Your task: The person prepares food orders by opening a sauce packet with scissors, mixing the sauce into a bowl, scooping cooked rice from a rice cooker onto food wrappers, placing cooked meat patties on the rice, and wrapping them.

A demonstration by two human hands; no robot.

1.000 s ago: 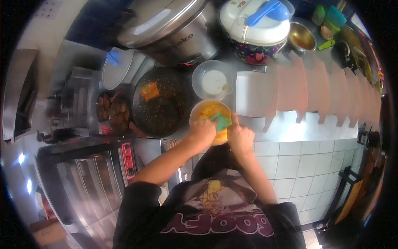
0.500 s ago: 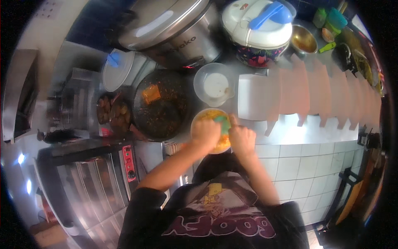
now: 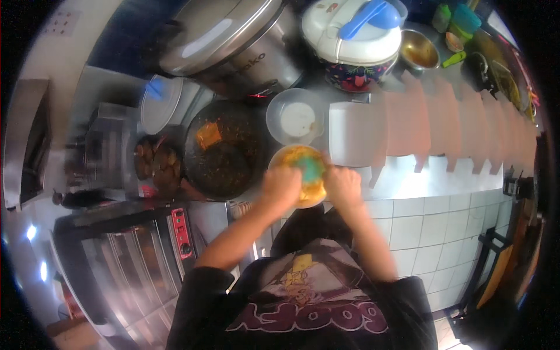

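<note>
A round bowl [image 3: 284,154] of yellow-orange food sits at the counter's front edge before me. My left hand [image 3: 282,188] is closed in a fist over the bowl's left side. It appears to grip a green utensil [image 3: 311,169], whose blurred head lies over the food; its handle is hidden. On the opposite side, my right hand [image 3: 343,186] is curled against the bowl's rim, fingers closed. Just behind stands a translucent tub [image 3: 297,119] with a little whitish residue. To the left is a dark wok [image 3: 224,169] holding oily red bits and an orange block [image 3: 209,135].
Folded paper boxes [image 3: 402,125] stand in a row along the right counter. Behind are a large steel cooker [image 3: 233,49], a white-lidded container [image 3: 350,44] with a blue scoop [image 3: 373,20], and a metal bowl [image 3: 420,49]. An oven [image 3: 131,256] is below left.
The bowl has shifted slightly up in the view, the right hand along with it. My left hand has drawn back toward the bowl's left rim. The green utensil's head has moved a little left.
</note>
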